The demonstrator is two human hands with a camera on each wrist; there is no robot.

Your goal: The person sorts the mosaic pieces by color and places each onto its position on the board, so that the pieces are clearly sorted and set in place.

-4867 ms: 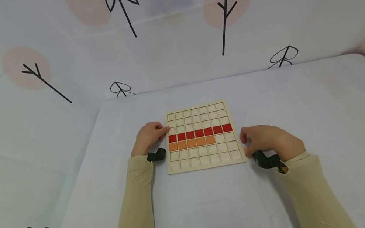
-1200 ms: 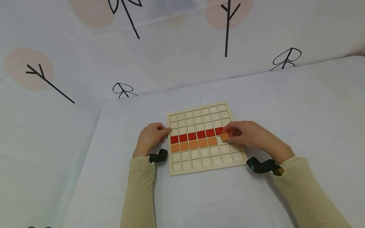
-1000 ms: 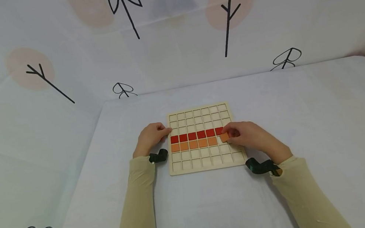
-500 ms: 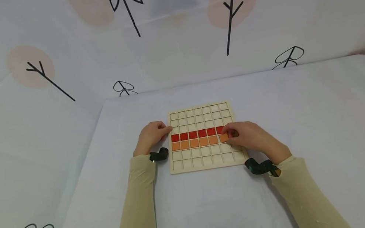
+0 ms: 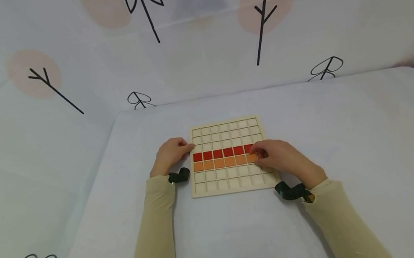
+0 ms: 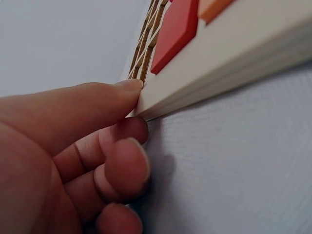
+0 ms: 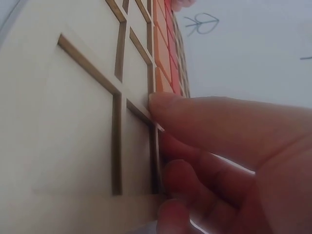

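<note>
A pale wooden grid board (image 5: 231,172) lies on the white cloth. A row of red tiles (image 5: 218,154) crosses its middle, with a row of orange tiles (image 5: 219,163) just below. My left hand (image 5: 171,154) holds the board's left edge, thumb on top and fingers curled beside the rim, as the left wrist view shows. My right hand (image 5: 283,158) reaches over the right side, thumb and index finger pinching an orange tile (image 5: 251,158) at the sixth square of the orange row. In the right wrist view the thumb (image 7: 168,103) lies right at the tile's end. The fingers hide the right end of the red row.
White cloth (image 5: 221,228) covers the table, and a patterned cloth (image 5: 200,62) hangs behind and at the left. Small dark wrist cameras sit at the left wrist (image 5: 179,175) and the right wrist (image 5: 291,191). The board's upper and lower rows are bare squares.
My right hand has come from beside the board with an orange tile, which was tilted over the sixth square and now sits level with the row. The left hand stays at the edge.
</note>
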